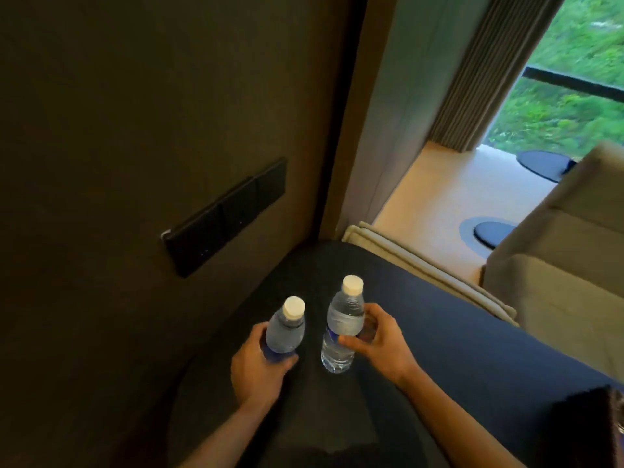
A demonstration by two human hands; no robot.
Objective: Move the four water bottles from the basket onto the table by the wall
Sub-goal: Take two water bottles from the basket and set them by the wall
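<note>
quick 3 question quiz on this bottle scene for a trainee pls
1. True or false: each hand grips one water bottle.
2. What colour are the bottle caps? A red, B white, C green.
3. What is mounted on the wall above the table?

Key
1. True: the left hand grips the left bottle, and the right hand grips the right bottle, over the dark table.
2. B, white.
3. A black switch panel.

Both hands (pixel 260 363) (pixel 378 339) forward, fingers curled.
</note>
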